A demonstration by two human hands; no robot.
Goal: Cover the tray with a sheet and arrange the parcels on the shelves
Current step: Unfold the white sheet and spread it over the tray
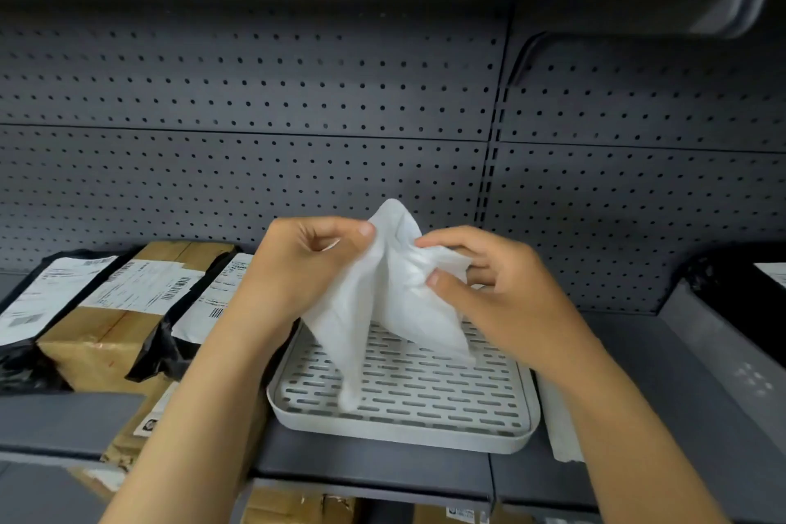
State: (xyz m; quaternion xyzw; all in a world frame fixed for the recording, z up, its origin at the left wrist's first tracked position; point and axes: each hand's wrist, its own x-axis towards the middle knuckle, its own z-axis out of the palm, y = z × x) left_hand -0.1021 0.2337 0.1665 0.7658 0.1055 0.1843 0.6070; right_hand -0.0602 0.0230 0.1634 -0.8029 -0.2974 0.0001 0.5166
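A white slotted tray [425,430] lies on the grey shelf in front of me. Above it I hold a crumpled white sheet [374,311], still bunched, with one corner hanging down onto the tray. My left hand [297,264] pinches the sheet's top left fold between thumb and fingers. My right hand [489,285] grips its right side. To the left on the same shelf lie parcels: a brown cardboard box [106,328] with a label, a black bag [38,302] with a white label, and another black bag [204,302] partly behind my left arm.
A grey pegboard wall [297,98] backs the shelf and another shelf hangs overhead. A second folded white sheet [561,421] lies right of the tray. A black parcel [731,281] sits at the far right. More boxes [289,506] show on the shelf below.
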